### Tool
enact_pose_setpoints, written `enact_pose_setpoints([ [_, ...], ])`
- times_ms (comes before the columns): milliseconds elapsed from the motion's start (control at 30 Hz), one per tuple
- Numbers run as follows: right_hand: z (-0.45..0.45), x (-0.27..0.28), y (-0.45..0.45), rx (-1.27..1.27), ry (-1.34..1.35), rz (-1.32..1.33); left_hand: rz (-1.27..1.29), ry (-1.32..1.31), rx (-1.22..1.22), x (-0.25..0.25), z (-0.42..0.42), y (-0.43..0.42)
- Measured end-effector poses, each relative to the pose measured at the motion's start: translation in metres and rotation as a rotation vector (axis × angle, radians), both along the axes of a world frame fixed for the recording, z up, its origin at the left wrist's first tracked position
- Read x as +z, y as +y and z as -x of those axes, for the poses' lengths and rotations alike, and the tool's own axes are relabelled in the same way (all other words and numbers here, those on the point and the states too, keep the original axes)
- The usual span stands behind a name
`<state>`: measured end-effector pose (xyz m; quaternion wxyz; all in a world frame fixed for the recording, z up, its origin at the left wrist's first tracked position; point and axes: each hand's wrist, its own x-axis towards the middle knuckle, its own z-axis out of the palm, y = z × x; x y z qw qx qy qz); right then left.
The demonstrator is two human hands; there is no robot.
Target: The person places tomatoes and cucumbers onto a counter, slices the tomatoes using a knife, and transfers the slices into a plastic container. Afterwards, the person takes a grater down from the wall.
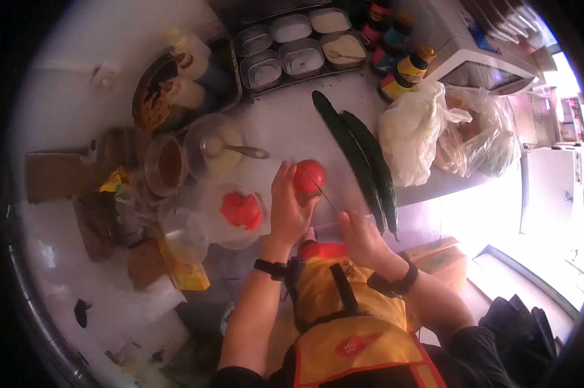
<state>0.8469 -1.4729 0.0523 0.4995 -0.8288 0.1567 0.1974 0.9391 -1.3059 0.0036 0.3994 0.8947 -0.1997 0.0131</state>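
Note:
My left hand (290, 205) is closed around the left side of a round red tomato (311, 173), held above the counter's front edge. In my right hand (364, 240) is a knife (329, 199), its thin blade reaching up to the tomato and lying against its skin. How deep the blade sits, I cannot tell. Left of my left hand, a clear bowl (215, 238) holds cut red tomato pieces (241, 211). Two long dark green cucumbers (363, 152) lie side by side on the counter, to the right of the tomato.
A spoon (250, 152) rests across a clear bowl (198, 152). Behind stand metal seasoning tins (303, 57) and a tray with bottles (188, 94). Plastic bags (408, 132) and a yellow-labelled bottle (407, 74) are at right. A cardboard box (439, 262) sits below the counter.

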Motion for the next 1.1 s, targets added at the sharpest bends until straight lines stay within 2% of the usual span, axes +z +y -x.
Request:
enact_pose_setpoints([
  [133, -0.02, 0.001, 0.006, 0.037, 0.063, 0.08, 0.059, 0.035, 0.088, -0.011, 0.004, 0.007],
  [267, -0.026, -0.001, 0.01, 0.055, 0.1, 0.128, 0.034, -0.03, 0.005, -0.007, -0.004, 0.002],
  [367, -0.022, -0.013, 0.012, 0.03, 0.001, 0.166, 0.03, -0.052, 0.0, -0.011, -0.01, 0.001],
  [433, -0.023, -0.023, 0.007, 0.343, -0.202, 0.31, 0.026, -0.055, -0.007, -0.015, -0.011, 0.002],
  [467, -0.027, -0.029, 0.007, 0.344, -0.197, 0.315, 0.015, -0.083, -0.008, -0.018, -0.01, 0.003],
  [533, -0.042, -0.039, 0.005, 0.386, -0.445, 0.25, 0.009, -0.113, -0.014, -0.019, -0.013, 0.001],
  [567, -0.044, -0.038, 0.007, 0.384, -0.437, 0.254, 0.002, -0.055, -0.018, -0.018, -0.012, 0.0],
  [633, -0.055, -0.036, 0.013, 0.388, -0.181, 0.305, -0.004, -0.014, -0.022, -0.016, -0.017, 0.002],
  [733, -0.044, -0.019, 0.001, 0.48, -0.174, 0.261, 0.094, 0.018, 0.011, -0.019, -0.016, 0.004],
  [767, -0.045, -0.029, 0.0, 0.486, -0.172, 0.264, 0.106, -0.003, 0.01, -0.021, -0.017, 0.005],
  [833, -0.039, -0.067, 0.0, 0.447, -0.346, 0.235, 0.109, -0.011, 0.006, -0.024, -0.014, 0.006],
  [933, -0.044, -0.097, 0.016, 0.363, -0.319, 0.264, 0.063, -0.026, -0.024, -0.023, -0.017, 0.008],
  [1100, -0.019, -0.074, 0.019, 0.317, -0.209, 0.31, 0.114, 0.009, 0.02, -0.029, -0.018, 0.007],
])
